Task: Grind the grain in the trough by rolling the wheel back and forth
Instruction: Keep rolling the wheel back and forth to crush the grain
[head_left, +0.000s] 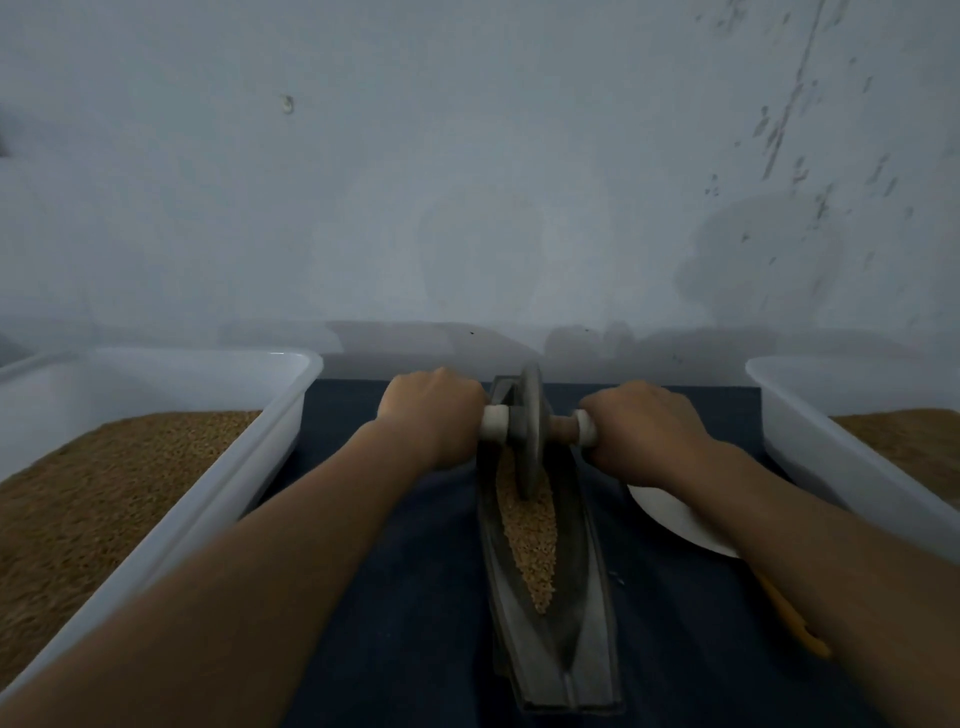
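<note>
– Two hands on the roller, then?
– Both. The left hand (434, 415) is curled round the white end of the axle (493, 423) on its side. The right hand (644, 431) is wrapped round the other white end. Knuckles are up and fingers are closed on the bar.
– And between the two grips?
– The wheel (530, 431), a grey disc standing on edge, just inside each fist. A short brown stretch of axle shows between it and the right grip.
– Where does it sit?
– Its lower rim is down in the grain (530, 540), toward the far end of the trough (597, 571). That trough is long, narrow and dark, shaped like a boat. It runs from below the grips back toward the person, between the forearms. Grain lies in its groove from the wheel to roughly halfway back.
– Outside the grips?
– Beyond the left grip stands the left tub (249, 467), white, with brown grain heaped in it. Beyond the right grip is the right tub (831, 452), also white and holding grain. Under the right forearm, just behind that grip, lies something white and round, probably a dish (670, 512), half hidden. Further back along that arm is a yellow thing (789, 618); I cannot tell what it is.
– Underneath?
– A dark blue cloth (415, 597) lies under the trough. Ahead of both fists rises a pale wall (467, 156).
</note>
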